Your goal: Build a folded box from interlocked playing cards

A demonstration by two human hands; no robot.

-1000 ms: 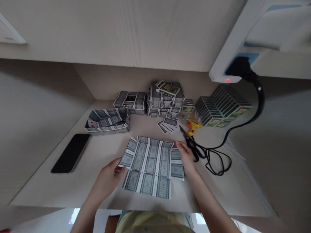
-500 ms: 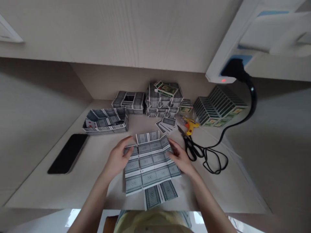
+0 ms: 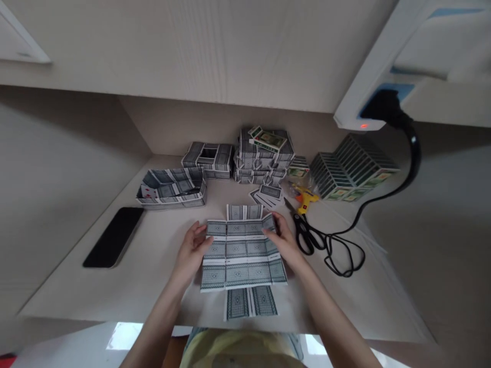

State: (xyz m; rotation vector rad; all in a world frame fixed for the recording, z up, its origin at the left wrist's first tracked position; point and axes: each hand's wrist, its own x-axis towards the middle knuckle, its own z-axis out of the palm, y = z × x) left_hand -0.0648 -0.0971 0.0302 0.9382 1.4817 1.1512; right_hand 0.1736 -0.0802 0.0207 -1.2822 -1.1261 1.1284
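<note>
A panel of joined playing cards (image 3: pixel 245 249), grey-patterned backs facing up, lies in front of me with flaps at its top and bottom edges. My left hand (image 3: pixel 193 249) grips its left edge, thumb on top and fingers partly hidden beneath. On the opposite edge, my right hand (image 3: pixel 284 239) holds the raised right-hand flap, its thumb on the card faces and other fingers behind. Just beyond the panel, several loose cards (image 3: pixel 268 193) lie fanned on the desk.
Left of the panel are a black phone (image 3: pixel 114 237) and an open card-built box (image 3: pixel 172 200). Behind stand a card-built box with an opening (image 3: pixel 209 161) and stacked card boxes (image 3: pixel 264 158). To the right lie scissors (image 3: pixel 305 235), a yellow glue gun (image 3: pixel 306 199), a black cable (image 3: pixel 356 207) and card packs (image 3: pixel 351 171).
The card panel has turned slightly so its rows now lie more level, and its left flap has tilted up. My left hand has shifted down along the left edge. The view has moved slightly.
</note>
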